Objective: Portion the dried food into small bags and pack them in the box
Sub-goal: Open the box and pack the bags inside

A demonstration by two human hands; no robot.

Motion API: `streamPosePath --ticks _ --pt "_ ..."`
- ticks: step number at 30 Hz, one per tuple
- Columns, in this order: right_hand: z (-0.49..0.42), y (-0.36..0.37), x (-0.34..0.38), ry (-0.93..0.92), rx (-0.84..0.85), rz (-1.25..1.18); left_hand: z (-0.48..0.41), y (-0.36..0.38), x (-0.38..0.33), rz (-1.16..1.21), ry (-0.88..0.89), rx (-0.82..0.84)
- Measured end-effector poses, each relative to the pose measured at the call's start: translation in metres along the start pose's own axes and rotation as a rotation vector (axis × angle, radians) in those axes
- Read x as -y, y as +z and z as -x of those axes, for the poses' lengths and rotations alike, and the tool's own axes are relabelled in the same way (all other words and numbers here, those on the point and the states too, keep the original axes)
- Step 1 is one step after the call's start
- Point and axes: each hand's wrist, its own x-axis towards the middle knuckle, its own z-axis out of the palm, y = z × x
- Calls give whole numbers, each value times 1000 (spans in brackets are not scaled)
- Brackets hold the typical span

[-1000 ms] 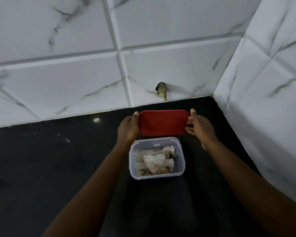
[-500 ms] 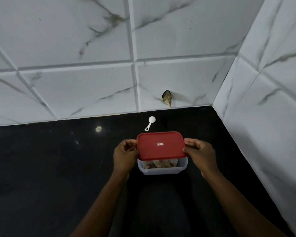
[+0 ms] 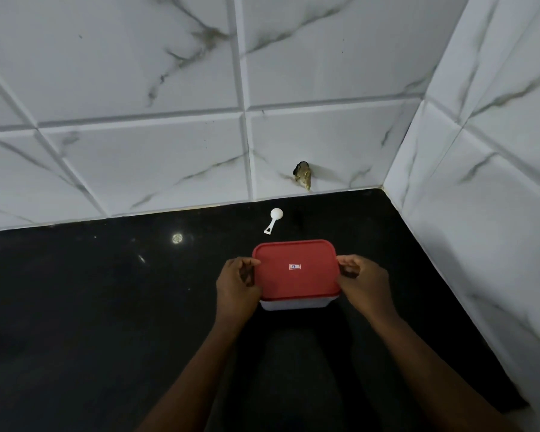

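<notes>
Box (image 3: 295, 303) on black counter (image 3: 91, 307), red lid (image 3: 295, 269) on top; left hand (image 3: 237, 286) and right hand (image 3: 364, 283) curl fingers round lid edges.

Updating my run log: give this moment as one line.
left hand: grips red lid | right hand: grips red lid | red lid: covers box | scoop: on counter behind

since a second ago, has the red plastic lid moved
Yes: the red plastic lid came from beyond the clear plastic box toward the person, now covering it.
</notes>
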Motion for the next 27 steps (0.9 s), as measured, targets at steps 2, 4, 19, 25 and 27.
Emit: streamPosePath --ticks 2,4,19,25,27 --pt "-4 4 3 -133 -47 116 -4 3 -1 -143 146 -13" --pt "-10 10 9 -214 -6 176 -10 9 -2 -267 268 27" --pt "-22 47 -9 -224 129 422 -21 39 22 -684 366 164" --pt "-24 49 -13 -218 135 457 -22 43 29 -629 361 144" --pt "-24 51 -15 -239 122 450 -23 45 33 -592 367 122"
